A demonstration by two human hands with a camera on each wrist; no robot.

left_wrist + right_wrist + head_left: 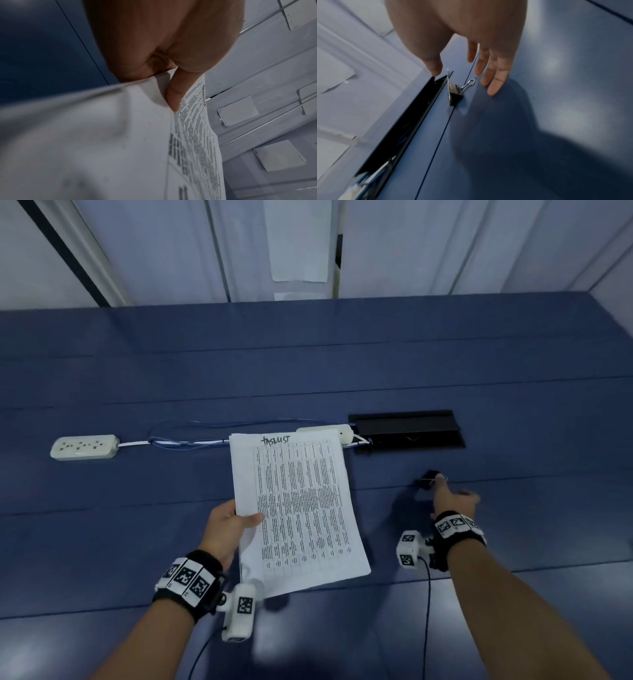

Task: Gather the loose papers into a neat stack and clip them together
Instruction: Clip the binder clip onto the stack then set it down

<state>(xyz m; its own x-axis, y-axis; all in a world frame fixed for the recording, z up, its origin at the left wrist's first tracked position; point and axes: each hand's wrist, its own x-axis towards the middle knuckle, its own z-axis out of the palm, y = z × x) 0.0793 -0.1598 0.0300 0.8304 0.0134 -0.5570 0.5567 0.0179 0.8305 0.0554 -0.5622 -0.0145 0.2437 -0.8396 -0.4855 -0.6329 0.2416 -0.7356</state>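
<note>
A person's left hand (pixel 224 525) pinches the papers (pixel 298 508) by their left edge, thumb on top, holding the stack clear of the blue counter (pixel 137 378), seemingly ready for clipping. The right hand (pixel 452 498), fingers (pixel 494 81) spread and holding nothing, reaches for the clip (pixel 455 93) lying just beyond them, near a black hatch (pixel 407 428). Handwriting heads the top sheet, apparently "TASKLIST"; the printed table is illegible.

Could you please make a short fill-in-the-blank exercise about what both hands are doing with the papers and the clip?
1. The left hand holds the stack of papers by its ____ edge.
2. The binder clip lies on the ____ table.
3. The right hand reaches toward the clip with its fingers ____.

Missing words: left; blue; open
</note>
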